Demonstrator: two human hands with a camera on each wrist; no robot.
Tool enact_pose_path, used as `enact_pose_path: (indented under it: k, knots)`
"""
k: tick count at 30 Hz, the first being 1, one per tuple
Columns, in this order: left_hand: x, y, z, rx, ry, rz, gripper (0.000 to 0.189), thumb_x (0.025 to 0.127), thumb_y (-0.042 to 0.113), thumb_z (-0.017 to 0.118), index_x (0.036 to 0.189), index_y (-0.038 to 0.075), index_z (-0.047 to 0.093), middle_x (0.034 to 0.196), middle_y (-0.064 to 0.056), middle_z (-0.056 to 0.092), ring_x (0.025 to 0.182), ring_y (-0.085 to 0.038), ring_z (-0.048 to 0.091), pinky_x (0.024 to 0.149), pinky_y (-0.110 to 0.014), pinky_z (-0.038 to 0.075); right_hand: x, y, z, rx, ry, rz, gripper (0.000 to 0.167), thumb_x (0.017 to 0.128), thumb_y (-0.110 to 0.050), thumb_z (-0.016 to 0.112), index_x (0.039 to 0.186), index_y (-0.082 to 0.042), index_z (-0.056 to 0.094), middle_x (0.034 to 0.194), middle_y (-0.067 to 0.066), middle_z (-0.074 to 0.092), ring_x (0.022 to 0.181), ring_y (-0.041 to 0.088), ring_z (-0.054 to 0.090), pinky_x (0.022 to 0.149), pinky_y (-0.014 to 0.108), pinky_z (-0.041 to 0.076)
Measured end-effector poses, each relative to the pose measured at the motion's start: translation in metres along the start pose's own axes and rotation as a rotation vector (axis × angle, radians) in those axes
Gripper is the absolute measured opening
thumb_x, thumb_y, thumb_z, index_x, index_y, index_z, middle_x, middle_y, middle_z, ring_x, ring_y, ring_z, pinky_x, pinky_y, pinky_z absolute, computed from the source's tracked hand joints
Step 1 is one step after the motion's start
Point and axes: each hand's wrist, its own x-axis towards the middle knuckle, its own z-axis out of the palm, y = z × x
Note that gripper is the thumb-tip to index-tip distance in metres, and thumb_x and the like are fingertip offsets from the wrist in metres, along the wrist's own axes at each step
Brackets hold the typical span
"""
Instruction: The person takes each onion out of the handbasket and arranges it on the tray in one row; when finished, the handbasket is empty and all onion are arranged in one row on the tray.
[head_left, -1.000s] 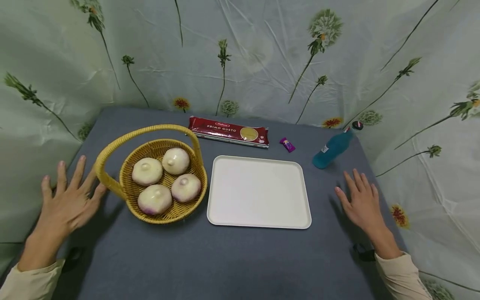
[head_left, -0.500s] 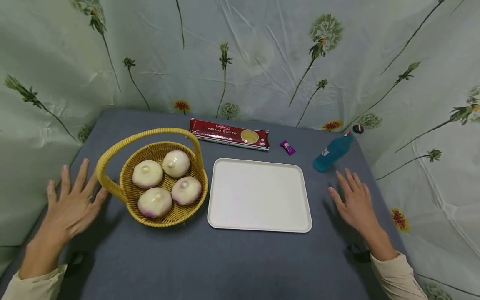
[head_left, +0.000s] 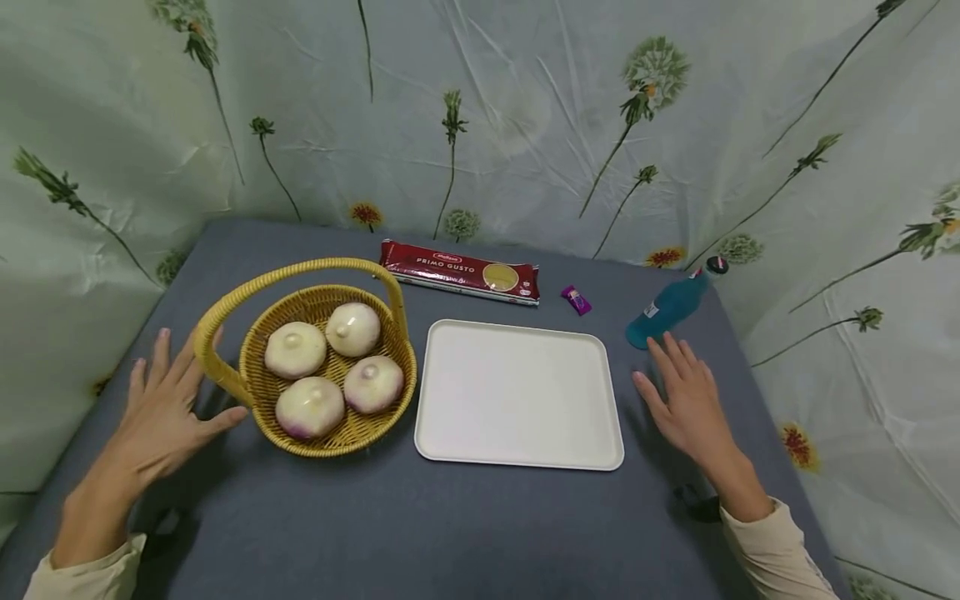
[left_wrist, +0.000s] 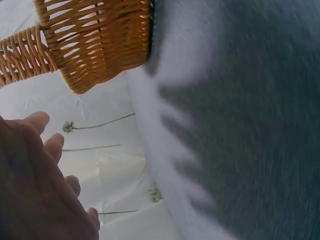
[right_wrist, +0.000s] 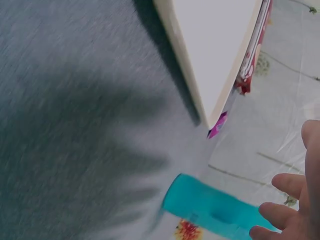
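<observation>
My left hand (head_left: 161, 421) hovers beside a yellow wicker basket (head_left: 330, 443), fingers spread and thumb out toward its side. A gap shows between hand and basket (left_wrist: 100, 45) in the left wrist view. Several whitish onions (head_left: 311, 407) with purplish tints lie in the basket, under its tall arched handle (head_left: 300, 268). My right hand (head_left: 692, 408) is over the table with straight fingers, holding nothing. Its fingertips come near the base of an upright turquoise bottle (head_left: 670, 308) with a dark cap; whether they touch I cannot tell.
A white rectangular tray (head_left: 517, 396) sits mid-table, right of the basket. Behind it lie a red Primo Gusto packet (head_left: 457, 271) and a small purple wrapped candy (head_left: 576, 300). A flower-printed curtain (head_left: 517, 125) borders the grey table (head_left: 420, 533).
My left hand has shifted right toward the basket, its thumb spreading outward. My right hand has moved left, closer to the bottle and tray. The objects stay where they were.
</observation>
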Motion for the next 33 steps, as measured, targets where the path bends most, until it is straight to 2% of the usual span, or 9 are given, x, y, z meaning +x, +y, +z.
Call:
enact_pose_path:
  k: [4, 6, 10, 13, 18, 24, 27, 30, 33]
  knots:
    - [0.004, -0.002, 0.006, -0.144, 0.03, 0.062, 0.112, 0.083, 0.047, 0.077, 0.164, 0.023, 0.003, 0.169, -0.015, 0.002, 0.15, -0.038, -0.025, 0.11, -0.07, -0.017, 0.002, -0.01, 0.004, -0.002, -0.002, -0.022, 0.064, 0.104, -0.037, 0.053, 0.155, -0.004, 0.035, 0.162, 0.026, 0.025, 0.148, 0.049, 0.018, 0.11, 0.073, 0.015]
    - [0.006, -0.001, 0.01, -0.237, 0.024, 0.089, 0.115, 0.08, 0.043, 0.081, 0.164, 0.023, 0.005, 0.169, -0.015, 0.001, 0.15, -0.037, -0.024, 0.107, -0.075, -0.015, 0.003, -0.016, 0.007, -0.006, -0.006, -0.035, 0.064, 0.104, -0.037, 0.054, 0.155, -0.004, 0.036, 0.162, 0.026, 0.025, 0.148, 0.049, 0.019, 0.109, 0.073, 0.016]
    - [0.011, 0.005, 0.015, -0.432, -0.011, 0.115, 0.114, 0.075, 0.028, 0.088, 0.163, 0.022, 0.017, 0.17, 0.0, -0.007, 0.152, -0.028, -0.019, 0.104, -0.079, -0.01, 0.008, -0.027, 0.012, 0.01, -0.01, -0.061, 0.063, 0.103, -0.035, 0.055, 0.155, -0.004, 0.037, 0.162, 0.025, 0.026, 0.148, 0.05, 0.02, 0.11, 0.072, 0.017]
    - [0.019, 0.01, 0.016, -0.529, -0.022, 0.129, 0.111, 0.069, 0.017, 0.092, 0.16, 0.02, 0.028, 0.169, 0.008, -0.01, 0.152, -0.02, -0.017, 0.105, -0.079, -0.007, 0.012, -0.036, 0.015, 0.024, -0.017, -0.071, 0.063, 0.103, -0.036, 0.056, 0.155, -0.006, 0.037, 0.162, 0.023, 0.026, 0.148, 0.049, 0.019, 0.112, 0.071, 0.016]
    - [0.029, 0.014, 0.019, -0.594, -0.049, 0.148, 0.109, 0.068, 0.006, 0.09, 0.159, 0.014, 0.031, 0.168, 0.006, -0.015, 0.151, -0.02, -0.019, 0.106, -0.078, -0.01, 0.017, -0.05, 0.02, 0.022, -0.062, -0.065, 0.066, 0.103, -0.04, 0.055, 0.157, -0.01, 0.034, 0.164, 0.02, 0.024, 0.15, 0.047, 0.017, 0.115, 0.069, 0.013]
    - [0.031, 0.014, 0.028, -0.619, -0.026, 0.154, 0.118, 0.065, -0.003, 0.089, 0.161, 0.013, 0.023, 0.169, -0.002, -0.009, 0.153, -0.034, -0.01, 0.111, -0.071, -0.005, 0.027, -0.066, 0.025, 0.005, -0.061, -0.102, 0.068, 0.101, -0.04, 0.057, 0.158, -0.013, 0.032, 0.165, 0.016, 0.024, 0.151, 0.043, 0.016, 0.116, 0.067, 0.014]
    - [0.031, 0.014, 0.03, -0.63, -0.027, 0.14, 0.124, 0.065, -0.002, 0.09, 0.163, 0.017, 0.017, 0.168, -0.006, -0.012, 0.153, -0.033, -0.014, 0.111, -0.07, -0.008, 0.031, -0.075, 0.025, 0.014, -0.064, -0.117, 0.068, 0.101, -0.04, 0.056, 0.159, -0.014, 0.032, 0.166, 0.014, 0.023, 0.153, 0.04, 0.014, 0.116, 0.067, 0.013]
    - [0.029, 0.014, 0.033, -0.63, -0.043, 0.118, 0.126, 0.066, -0.003, 0.09, 0.163, 0.019, 0.013, 0.168, -0.012, -0.002, 0.153, -0.018, 0.0, 0.122, -0.045, 0.006, 0.033, -0.086, 0.028, 0.028, -0.078, -0.127, 0.068, 0.101, -0.041, 0.056, 0.159, -0.016, 0.031, 0.166, 0.013, 0.022, 0.153, 0.039, 0.013, 0.117, 0.066, 0.012]
    - [0.027, 0.014, 0.039, -0.636, -0.048, 0.121, 0.123, 0.066, -0.006, 0.089, 0.162, 0.016, 0.016, 0.161, -0.017, 0.02, 0.141, -0.002, 0.026, 0.107, -0.011, 0.024, 0.033, -0.098, 0.031, 0.046, -0.076, -0.152, 0.068, 0.101, -0.04, 0.057, 0.159, -0.016, 0.032, 0.166, 0.013, 0.024, 0.153, 0.038, 0.015, 0.117, 0.065, 0.013]
